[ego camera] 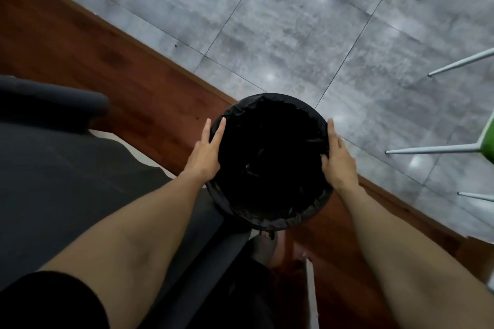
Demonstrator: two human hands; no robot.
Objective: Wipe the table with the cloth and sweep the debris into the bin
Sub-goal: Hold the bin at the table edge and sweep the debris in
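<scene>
A round bin (271,161) lined with a black bag is held between two bare hands, seen from directly above, its inside so dark that the contents cannot be made out beyond a few faint glints of crumpled liner. The left hand (205,151) lies flat against the bin's left rim with fingers extended and slightly spread, while the right hand (338,160) presses the opposite rim, fingers long against the outer side and the thumb hooked over the edge onto the liner. The bin's base is hidden by its own mouth, so whether it rests on anything cannot be told; it appears over the long edge of a reddish-brown wooden surface (112,53) that runs diagonally across the frame, with grey floor tiles (294,21) beyond. A dark grey upholstered seat (66,168) fills the lower left, partly cut off by the frame. At the right edge, thin pale metal legs (433,151) and a sliver of green seat (487,139) belong to a chair mostly out of view. A black sleeve (50,302) shows at the lower left corner.
</scene>
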